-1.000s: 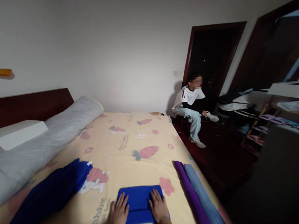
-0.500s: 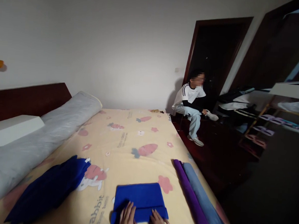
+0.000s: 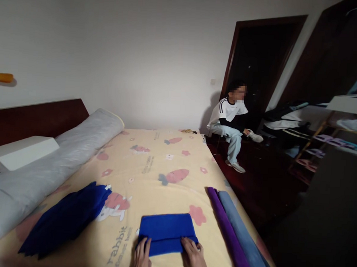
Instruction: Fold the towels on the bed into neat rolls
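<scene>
A blue cloth [image 3: 167, 226] lies on the bed near its front edge, with its near part rolled or folded over in a band. My left hand [image 3: 142, 255] is at the near left corner of this cloth, its fingers closed on the band. At the right end of the band, my right hand [image 3: 193, 253] has its fingers bent onto the cloth, pinching the edge. To the right lie a purple rolled cloth [image 3: 228, 233] and a grey-blue rolled cloth [image 3: 242, 230], side by side. A crumpled dark blue cloth [image 3: 67, 219] rests on the left.
A long grey bolster [image 3: 55, 166] runs along the headboard [image 3: 37, 119], with a white box [image 3: 23, 152] on it. Beyond the bed's right side, a person [image 3: 227, 120] sits holding a shoe. A shoe rack [image 3: 319, 146] stands at the far right.
My left hand has moved left to the end of the cloth's band, and my right hand has moved slightly up at the other end. The view has shifted a little.
</scene>
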A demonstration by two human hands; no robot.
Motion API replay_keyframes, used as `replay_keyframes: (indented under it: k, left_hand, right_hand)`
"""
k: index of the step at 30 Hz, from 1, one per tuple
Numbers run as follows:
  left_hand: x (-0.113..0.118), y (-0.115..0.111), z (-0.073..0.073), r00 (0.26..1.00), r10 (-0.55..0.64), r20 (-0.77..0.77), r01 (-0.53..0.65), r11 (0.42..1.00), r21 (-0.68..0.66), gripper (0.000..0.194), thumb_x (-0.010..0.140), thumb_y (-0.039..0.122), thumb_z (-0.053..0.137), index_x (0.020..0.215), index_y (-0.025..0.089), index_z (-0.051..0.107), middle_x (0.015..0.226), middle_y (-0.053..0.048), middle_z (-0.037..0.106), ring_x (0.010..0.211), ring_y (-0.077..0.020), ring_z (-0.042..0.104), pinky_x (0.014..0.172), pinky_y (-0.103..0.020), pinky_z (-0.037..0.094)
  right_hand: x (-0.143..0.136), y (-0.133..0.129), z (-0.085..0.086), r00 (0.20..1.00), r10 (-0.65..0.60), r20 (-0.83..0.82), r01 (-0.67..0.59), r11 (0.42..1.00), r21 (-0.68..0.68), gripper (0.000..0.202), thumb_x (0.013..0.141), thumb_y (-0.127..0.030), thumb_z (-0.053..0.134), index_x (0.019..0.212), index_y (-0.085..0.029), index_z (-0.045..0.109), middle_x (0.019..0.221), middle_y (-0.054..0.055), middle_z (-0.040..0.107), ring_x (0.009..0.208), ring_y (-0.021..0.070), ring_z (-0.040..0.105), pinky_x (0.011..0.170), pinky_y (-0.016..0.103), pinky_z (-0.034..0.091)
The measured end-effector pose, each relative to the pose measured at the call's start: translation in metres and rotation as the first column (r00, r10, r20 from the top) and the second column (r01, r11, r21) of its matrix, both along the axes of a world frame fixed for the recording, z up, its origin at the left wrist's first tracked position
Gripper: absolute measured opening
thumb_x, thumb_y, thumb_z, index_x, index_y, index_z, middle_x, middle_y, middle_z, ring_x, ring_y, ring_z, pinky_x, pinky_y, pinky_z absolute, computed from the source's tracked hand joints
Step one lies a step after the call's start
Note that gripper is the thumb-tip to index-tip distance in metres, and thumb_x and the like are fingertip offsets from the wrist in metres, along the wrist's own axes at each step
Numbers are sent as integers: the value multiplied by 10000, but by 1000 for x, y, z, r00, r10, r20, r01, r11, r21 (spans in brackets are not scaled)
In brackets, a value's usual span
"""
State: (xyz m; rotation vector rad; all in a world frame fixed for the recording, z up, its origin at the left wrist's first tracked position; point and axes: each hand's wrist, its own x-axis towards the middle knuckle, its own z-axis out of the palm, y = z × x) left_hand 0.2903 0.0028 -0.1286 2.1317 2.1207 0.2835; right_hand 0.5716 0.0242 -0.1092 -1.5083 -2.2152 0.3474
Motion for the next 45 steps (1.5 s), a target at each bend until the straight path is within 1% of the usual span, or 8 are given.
replay_keyframes:
  k: [4,8,14,24,30,36,41,45]
  left_hand:
    - [-17,0,8,999,37,-17,-38,998,-53,699,712,34,390,1331,304,568,1412,-8,580,1340,-240,475,1154,-460,329]
    - [-14,14,50,999,39,-14,-41,983,-180,633,752,57,386,1329,254,555,1433,-34,560,1391,-205,403,1195,-490,177]
    - [-16,31,90,998,47,-46,-59,942,-330,500,703,33,437,1086,236,686,1148,-50,731,1161,-197,603,1140,-487,260]
    - [24,16,66,990,87,-109,-103,982,-161,608,799,48,343,1360,189,530,1453,-113,527,1372,-255,428,1173,-519,241]
    - [60,16,31,989,-135,56,137,990,-36,611,831,55,276,1355,227,539,1415,-35,573,1320,-183,504,1141,-401,393]
    - [11,10,34,947,-318,38,317,948,19,513,968,219,270,1466,323,332,1529,17,412,1413,-147,373,1173,-394,342]
    - [-37,9,43,983,-160,-91,165,985,41,472,973,300,299,1430,368,394,1517,27,429,1404,-166,391,1156,-426,325]
    - [-27,13,41,993,-16,-114,28,995,98,498,935,239,350,1412,359,426,1522,19,412,1426,-226,355,1176,-539,253]
  right_hand:
    - [-1,5,30,1000,-20,-7,19,997,-69,517,766,-105,424,1204,-287,629,1239,38,675,1147,241,577,1001,398,333]
    - [-4,18,59,1000,4,29,2,978,-207,419,727,-170,454,1081,-197,676,1116,97,701,1108,282,567,1030,430,294]
    - [0,22,64,999,35,16,-27,941,-337,359,683,-218,479,973,-230,690,920,28,736,897,224,646,808,311,427]
    - [-28,9,64,992,-85,93,103,973,-208,530,758,-166,465,1268,-155,608,1335,169,581,1276,344,453,1121,525,172]
    - [-80,-11,50,990,133,-37,-137,974,-179,467,836,-286,496,1289,-226,592,1336,83,608,1265,266,490,1137,439,234]
    - [-34,-8,32,985,171,-2,-170,980,-104,516,949,-323,366,1455,-243,432,1507,74,438,1402,245,372,1151,452,240]
    - [16,-6,18,997,-52,56,56,995,-81,521,980,-446,310,1431,-240,470,1476,77,480,1389,261,397,1111,475,313]
    - [5,-10,10,991,-114,72,119,991,-60,519,940,-346,364,1442,-251,454,1512,76,421,1408,290,363,1109,535,307]
